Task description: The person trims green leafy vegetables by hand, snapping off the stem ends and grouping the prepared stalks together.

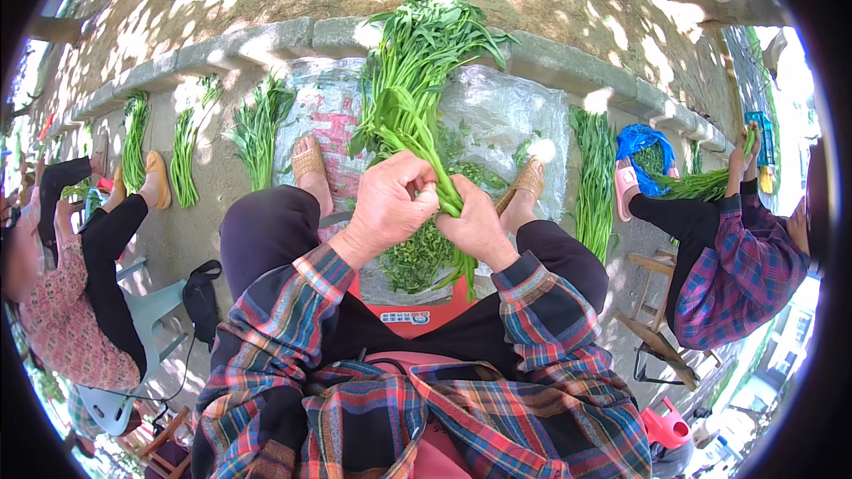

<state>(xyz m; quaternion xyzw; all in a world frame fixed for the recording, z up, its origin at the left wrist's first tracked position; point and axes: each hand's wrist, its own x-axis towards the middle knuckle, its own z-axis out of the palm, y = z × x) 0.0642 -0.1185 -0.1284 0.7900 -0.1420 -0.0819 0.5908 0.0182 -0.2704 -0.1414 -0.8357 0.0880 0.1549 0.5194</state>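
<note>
A large bunch of long-stemmed leafy greens, apparently water spinach [426,60], stretches away from me with its leaves at the far end. Around its stems, near the cut ends, my right hand [476,219] is closed. My left hand [393,196] is curled against the left side of the same stems, thumb and forefinger pinched together. Exactly what lies between those fingertips is hidden. Several loose stem ends hang below my right hand. Under both hands is a heap of chopped or torn leaves [416,256], partly covered by the bunch.
A woven plastic sheet [512,113] strewn with leaf scraps lies between my feet. More bunches rest on the ground to the left [261,133] and right [594,179]. A stone kerb [279,40] runs beyond. Seated people flank me; the right one [745,266] holds greens near a blue bag [642,140].
</note>
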